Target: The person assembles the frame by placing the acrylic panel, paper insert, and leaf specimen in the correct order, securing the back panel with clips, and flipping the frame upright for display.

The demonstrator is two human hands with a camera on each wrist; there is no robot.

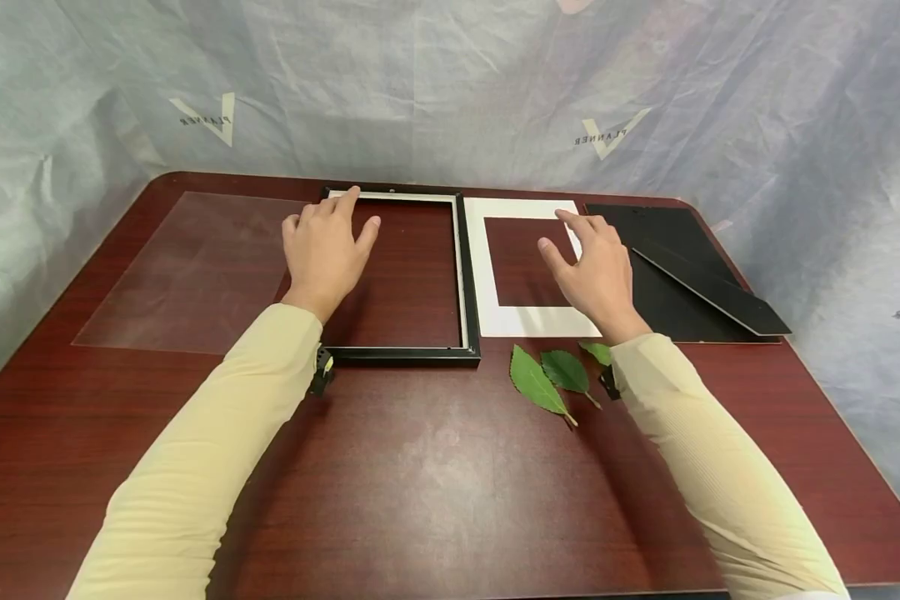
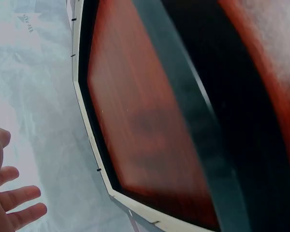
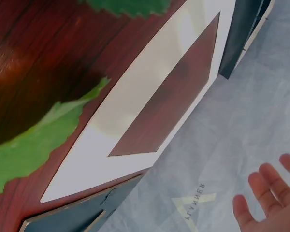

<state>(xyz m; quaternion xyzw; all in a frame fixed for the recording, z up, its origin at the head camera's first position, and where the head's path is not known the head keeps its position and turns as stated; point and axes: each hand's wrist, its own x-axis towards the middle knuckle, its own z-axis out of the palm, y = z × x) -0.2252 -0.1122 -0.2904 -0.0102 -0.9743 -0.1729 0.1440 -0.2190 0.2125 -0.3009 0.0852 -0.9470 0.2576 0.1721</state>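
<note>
My left hand hovers above the left side of a black picture frame, fingers spread and holding nothing. The frame lies flat with its middle see-through to the table. Over the right part of a white mat board with a rectangular window hangs my right hand, likewise holding nothing. Both hands also show in the wrist views, the left fingers and right fingers apart from everything. Green leaves lie in front of the mat, one partly hidden behind the right wrist.
A clear sheet lies at the left, its right edge hidden by the left arm. At the right is a black backing board with a raised easel stand. A pale printed curtain hangs behind the dark red table.
</note>
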